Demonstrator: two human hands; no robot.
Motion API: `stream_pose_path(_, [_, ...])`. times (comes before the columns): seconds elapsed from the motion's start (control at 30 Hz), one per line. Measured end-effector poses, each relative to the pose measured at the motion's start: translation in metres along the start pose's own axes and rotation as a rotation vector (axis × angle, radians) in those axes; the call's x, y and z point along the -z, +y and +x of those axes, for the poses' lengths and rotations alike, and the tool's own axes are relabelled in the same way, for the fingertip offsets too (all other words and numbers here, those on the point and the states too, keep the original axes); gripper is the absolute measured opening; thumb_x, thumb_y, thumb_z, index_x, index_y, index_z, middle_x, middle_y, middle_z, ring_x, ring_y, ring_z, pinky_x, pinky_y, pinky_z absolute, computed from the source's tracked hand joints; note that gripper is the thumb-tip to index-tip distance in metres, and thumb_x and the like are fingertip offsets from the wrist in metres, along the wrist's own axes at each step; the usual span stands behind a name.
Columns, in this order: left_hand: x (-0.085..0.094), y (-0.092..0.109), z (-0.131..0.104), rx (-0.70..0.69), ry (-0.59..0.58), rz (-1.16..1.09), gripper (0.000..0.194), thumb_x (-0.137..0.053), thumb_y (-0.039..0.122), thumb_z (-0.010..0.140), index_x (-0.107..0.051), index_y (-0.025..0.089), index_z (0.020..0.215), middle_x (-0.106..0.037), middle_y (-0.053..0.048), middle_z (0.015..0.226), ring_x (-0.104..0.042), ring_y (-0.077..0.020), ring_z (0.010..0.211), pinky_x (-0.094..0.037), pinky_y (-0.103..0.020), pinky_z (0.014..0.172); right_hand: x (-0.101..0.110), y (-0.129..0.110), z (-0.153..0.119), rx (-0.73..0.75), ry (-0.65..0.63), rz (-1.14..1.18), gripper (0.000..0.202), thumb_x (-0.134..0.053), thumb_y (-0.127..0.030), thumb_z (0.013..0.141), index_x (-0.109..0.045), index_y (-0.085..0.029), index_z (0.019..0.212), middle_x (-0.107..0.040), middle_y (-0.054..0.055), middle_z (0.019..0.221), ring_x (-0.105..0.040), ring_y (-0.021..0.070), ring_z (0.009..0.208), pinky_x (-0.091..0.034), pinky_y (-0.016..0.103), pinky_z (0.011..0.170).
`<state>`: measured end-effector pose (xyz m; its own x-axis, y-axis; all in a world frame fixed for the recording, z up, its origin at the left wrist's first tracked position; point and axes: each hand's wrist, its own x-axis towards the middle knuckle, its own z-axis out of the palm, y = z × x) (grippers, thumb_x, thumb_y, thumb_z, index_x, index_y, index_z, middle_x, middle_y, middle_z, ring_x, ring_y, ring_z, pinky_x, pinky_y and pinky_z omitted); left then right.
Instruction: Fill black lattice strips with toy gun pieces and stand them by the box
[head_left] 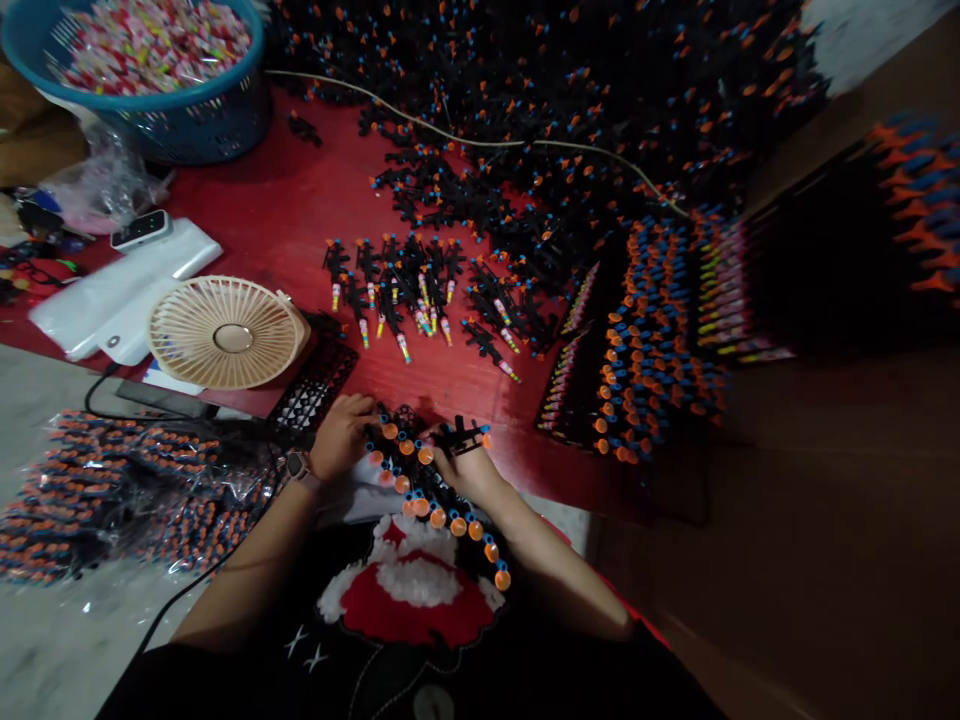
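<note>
Rows of small black toy guns (pixel 439 518) with orange and blue tips lie across my lap at the table's front edge. My left hand (pixel 343 436), wearing a watch (pixel 298 465), curls its fingers around the left end of these rows; whatever holds the guns together is hidden. My right hand (pixel 469 468) is closed on a single black toy gun (pixel 459 436), its tip pointing right, just beside the rows. Beyond my hands, loose toy guns (pixel 420 285) with colourful wrapped candy tubes at their ends are scattered on the red table (pixel 322 190).
A big pile of toy guns (pixel 585 90) covers the back. Filled stacks (pixel 652 340) stand at the right. A blue basket (pixel 202 125) of wrapped candy, a beige fan (pixel 225 335) and a black lattice tray (pixel 315 385) are left. Bagged toy guns (pixel 135 490) lie lower left.
</note>
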<state>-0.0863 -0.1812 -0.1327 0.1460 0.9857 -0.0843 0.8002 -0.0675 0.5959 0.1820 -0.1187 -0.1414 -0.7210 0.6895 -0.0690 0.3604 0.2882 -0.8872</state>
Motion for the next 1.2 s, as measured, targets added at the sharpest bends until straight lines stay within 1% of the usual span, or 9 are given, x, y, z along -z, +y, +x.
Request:
stream_pose_path(0.17, [-0.002,-0.002,0.000,-0.015,0.019,0.017,0.019,-0.064,0.015,0.098,-0.081,0.020,0.090,-0.072,-0.010,0.099,-0.057,-0.0258,0.096,-0.039,-0.043,0.088,0.005,-0.013,0.012,0.034,-0.166,-0.151,0.022,-0.061,-0.007,0.098,-0.076,-0.021,0.105,-0.077,0.007,0.100,-0.072,0.0236,0.093,-0.062,0.036,0.092])
stream_pose_path(0.3, [-0.001,-0.001,0.000,-0.020,0.032,0.001,0.017,-0.066,0.016,0.098,-0.080,0.020,0.090,-0.069,-0.008,0.095,-0.058,-0.0248,0.095,-0.039,-0.041,0.087,0.033,-0.007,0.033,0.146,-0.286,-0.119,0.018,-0.069,-0.008,0.091,-0.079,-0.020,0.099,-0.078,0.007,0.098,-0.073,0.0229,0.092,-0.062,0.036,0.092])
stream_pose_path(0.37, [0.000,-0.001,0.000,-0.020,0.021,0.002,0.018,-0.066,0.014,0.097,-0.078,0.021,0.087,-0.067,-0.007,0.091,-0.057,-0.0241,0.092,-0.040,-0.041,0.087,0.052,0.005,0.042,0.073,0.000,-0.152,0.023,-0.066,-0.012,0.094,-0.082,-0.020,0.109,-0.079,0.011,0.108,-0.074,0.0261,0.102,-0.061,0.043,0.101])
stream_pose_path(0.47, [-0.001,-0.003,0.000,-0.014,0.028,0.014,0.019,-0.065,0.013,0.096,-0.077,0.020,0.082,-0.068,-0.007,0.091,-0.057,-0.0237,0.091,-0.042,-0.040,0.088,0.072,0.028,0.051,-0.195,0.622,-0.333,0.031,-0.060,-0.017,0.098,-0.081,-0.015,0.120,-0.072,0.022,0.128,-0.067,0.0351,0.121,-0.053,0.059,0.115])
stream_pose_path(0.53, [-0.003,-0.005,0.000,-0.012,0.061,0.000,0.020,-0.064,0.015,0.097,-0.077,0.020,0.082,-0.070,-0.008,0.094,-0.059,-0.0236,0.093,-0.043,-0.040,0.089,0.076,0.041,0.049,-0.320,0.776,-0.400,0.030,-0.057,-0.020,0.099,-0.081,-0.014,0.115,-0.070,0.024,0.127,-0.064,0.0378,0.121,-0.051,0.064,0.115])
stream_pose_path(0.67, [-0.009,-0.011,0.000,-0.020,0.152,-0.046,0.022,-0.062,0.018,0.098,-0.079,0.020,0.082,-0.072,-0.009,0.091,-0.062,-0.0240,0.090,-0.044,-0.039,0.085,0.064,0.039,0.026,-0.281,0.628,-0.269,0.019,-0.058,-0.028,0.102,-0.075,-0.018,0.105,-0.074,0.015,0.102,-0.069,0.0306,0.096,-0.062,0.050,0.097])
stream_pose_path(0.87, [-0.010,-0.015,0.001,-0.035,0.169,-0.050,0.025,-0.061,0.020,0.096,-0.078,0.021,0.078,-0.071,-0.009,0.088,-0.064,-0.0256,0.087,-0.047,-0.039,0.083,0.025,0.001,-0.006,-0.085,0.054,0.273,0.014,-0.071,-0.039,0.101,-0.061,-0.029,0.103,-0.079,0.006,0.106,-0.077,0.0251,0.100,-0.066,0.042,0.092])
stream_pose_path(1.03, [-0.009,-0.013,0.002,-0.002,0.150,-0.070,0.024,-0.062,0.021,0.095,-0.076,0.020,0.076,-0.072,-0.008,0.089,-0.064,-0.0246,0.088,-0.048,-0.038,0.085,0.016,-0.008,-0.003,-0.077,0.021,0.184,0.006,-0.070,-0.029,0.101,-0.065,-0.027,0.105,-0.081,0.006,0.110,-0.077,0.0248,0.105,-0.064,0.041,0.097])
stream_pose_path(1.2, [-0.005,-0.007,0.003,0.046,0.115,-0.066,0.026,-0.061,0.022,0.099,-0.076,0.019,0.078,-0.072,-0.008,0.090,-0.062,-0.0234,0.090,-0.045,-0.038,0.086,0.019,-0.016,0.001,-0.039,-0.088,0.048,0.008,-0.068,-0.019,0.099,-0.065,-0.025,0.101,-0.078,0.004,0.100,-0.075,0.0231,0.093,-0.061,0.034,0.084])
